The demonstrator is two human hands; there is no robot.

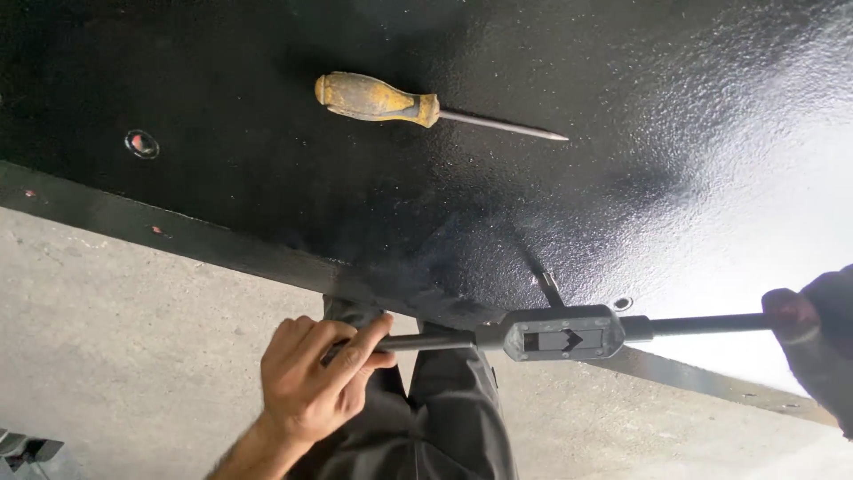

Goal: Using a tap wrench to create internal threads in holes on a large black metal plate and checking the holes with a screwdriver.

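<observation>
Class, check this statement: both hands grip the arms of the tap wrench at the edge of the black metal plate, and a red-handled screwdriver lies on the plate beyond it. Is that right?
Not quite. The head view shows the screwdriver has a worn yellow handle, not red. The rest stands: left hand and right hand grip the arms of the tap wrench at the edge of the black metal plate.

No packages, labels, signs or screens in view.

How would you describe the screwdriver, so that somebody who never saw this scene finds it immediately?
Look at the big glossy black metal plate filling the upper picture. The screwdriver lies flat near its top, apart from both hands. Its worn yellow handle is the only coloured item; the tap wrench below is dark grey.
</observation>
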